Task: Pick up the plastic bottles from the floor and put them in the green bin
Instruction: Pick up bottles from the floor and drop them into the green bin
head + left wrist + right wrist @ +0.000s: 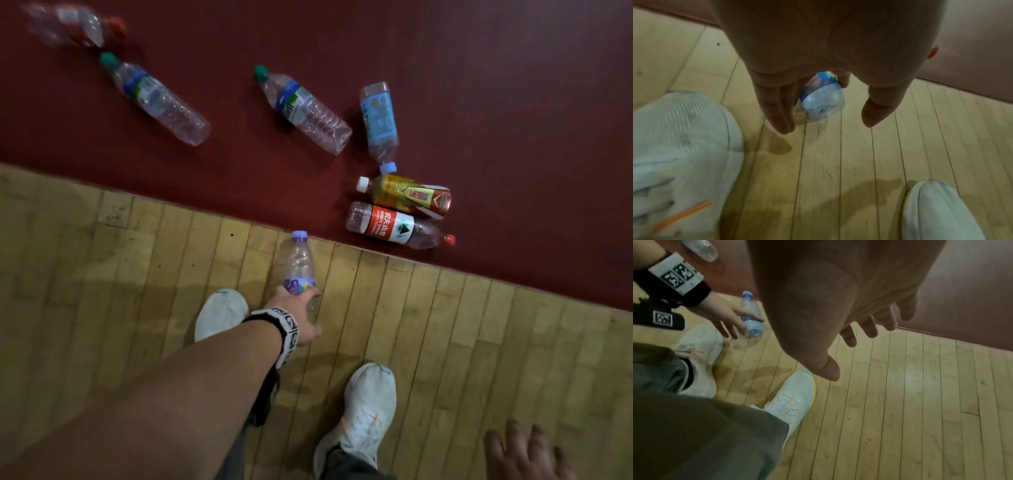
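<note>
A clear bottle with a pale purple cap and purple label [300,263] lies on the wooden floor [445,342] near the red floor's edge. My left hand [308,308] reaches down over its lower half, fingers straight and spread to either side. In the left wrist view the bottle's base [822,100] shows between my fingers [781,113] and thumb, with my left hand [827,125] not closed on it. The right wrist view shows one fingertip of my left hand [740,326] lying across the bottle [751,311]. My right hand [527,452] hangs empty at the lower right, fingers spread [869,327]. No green bin is in view.
Several more bottles lie on the red floor [513,102]: two green-capped ones [161,99] [305,109], a blue-labelled one [378,120], a yellow one [407,195], a red-labelled one [394,226], and blurred ones at top left [72,25]. My white shoes [221,313] [363,411] stand near the bottle.
</note>
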`<state>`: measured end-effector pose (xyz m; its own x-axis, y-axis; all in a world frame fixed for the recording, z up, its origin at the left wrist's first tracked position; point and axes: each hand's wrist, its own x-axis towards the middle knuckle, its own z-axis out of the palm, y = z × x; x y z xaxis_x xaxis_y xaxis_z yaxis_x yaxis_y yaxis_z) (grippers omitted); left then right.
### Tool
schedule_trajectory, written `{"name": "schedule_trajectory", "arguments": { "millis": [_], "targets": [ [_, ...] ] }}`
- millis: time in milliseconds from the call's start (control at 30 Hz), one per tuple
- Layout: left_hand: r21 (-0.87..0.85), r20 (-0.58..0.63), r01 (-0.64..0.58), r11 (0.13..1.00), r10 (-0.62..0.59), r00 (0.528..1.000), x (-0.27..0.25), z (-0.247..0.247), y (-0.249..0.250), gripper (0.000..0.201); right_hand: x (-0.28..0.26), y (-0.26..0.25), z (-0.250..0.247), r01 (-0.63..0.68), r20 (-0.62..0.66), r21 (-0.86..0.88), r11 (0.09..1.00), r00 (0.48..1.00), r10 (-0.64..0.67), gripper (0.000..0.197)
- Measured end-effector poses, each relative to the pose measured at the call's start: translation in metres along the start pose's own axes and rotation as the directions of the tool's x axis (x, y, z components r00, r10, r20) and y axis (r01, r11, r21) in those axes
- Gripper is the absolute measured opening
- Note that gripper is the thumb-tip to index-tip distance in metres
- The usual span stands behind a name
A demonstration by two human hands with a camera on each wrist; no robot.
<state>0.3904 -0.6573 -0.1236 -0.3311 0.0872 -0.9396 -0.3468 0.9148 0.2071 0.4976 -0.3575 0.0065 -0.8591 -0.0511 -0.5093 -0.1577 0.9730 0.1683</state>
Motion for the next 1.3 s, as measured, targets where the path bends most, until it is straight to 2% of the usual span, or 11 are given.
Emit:
{"name": "schedule_trajectory", "arguments": {
  "millis": [67,100,133,200,267,367,500,667,834,934,1300],
  "targets": [
    [-0.022,-0.056,-0.031,0.999,0.030,0.998,-0.021,-0.008,-0.005,0.074,0.013,-0.005,-0.012,-0.080,0.232,0.166,0.983,0.972,0.040,0.057],
    [-0.022,-0.079,-0.047,0.999,0.045,0.996,-0.035,-0.013,-0.009,0.075,0.020,-0.011,-0.034,-0.136,0.522,0.097,0.986,0.850,0.066,0.057],
    [-0.032,-0.099,-0.058,0.998,0.055,0.994,-0.051,-0.019,-0.012,0.075,0.034,-0.013,-0.051,-0.085,0.680,-0.074,0.994,0.724,0.113,0.063],
    [-0.041,-0.130,-0.089,0.995,0.083,0.988,-0.077,-0.033,-0.025,0.078,0.059,-0.014,-0.059,-0.109,0.546,-0.177,0.978,0.816,0.190,0.070],
    [-0.035,-0.135,-0.115,0.993,0.110,0.985,-0.098,-0.053,-0.039,0.077,0.095,-0.029,-0.067,-0.062,0.590,-0.253,0.966,0.781,0.204,0.073],
    [0.006,-0.140,-0.110,0.994,0.110,0.984,-0.112,-0.088,-0.070,0.071,0.162,-0.050,-0.066,-0.044,0.477,-0.218,0.975,0.867,0.145,0.079],
    [0.089,-0.186,-0.058,0.994,0.073,0.980,-0.101,-0.119,-0.112,0.075,0.256,-0.079,-0.051,-0.115,0.282,-0.113,0.987,0.949,0.143,0.063],
    [0.168,-0.241,-0.039,0.985,0.079,0.967,-0.072,-0.130,-0.140,0.078,0.310,-0.117,-0.016,-0.157,0.214,-0.140,0.978,0.959,0.185,0.039],
    [0.091,-0.248,-0.046,0.995,0.067,0.966,-0.093,-0.114,-0.117,0.070,0.293,-0.124,-0.002,-0.126,0.249,-0.147,0.981,0.955,0.160,0.035],
    [0.099,-0.277,-0.074,0.992,0.099,0.956,-0.130,-0.112,-0.085,0.066,0.258,-0.127,-0.034,-0.150,0.207,-0.035,0.988,0.966,0.154,0.028],
    [0.101,-0.463,-0.217,0.971,0.239,0.854,-0.410,-0.158,0.097,0.059,0.030,-0.013,-0.352,-0.183,-0.010,0.147,0.972,0.982,0.186,0.034]
  ]
}}
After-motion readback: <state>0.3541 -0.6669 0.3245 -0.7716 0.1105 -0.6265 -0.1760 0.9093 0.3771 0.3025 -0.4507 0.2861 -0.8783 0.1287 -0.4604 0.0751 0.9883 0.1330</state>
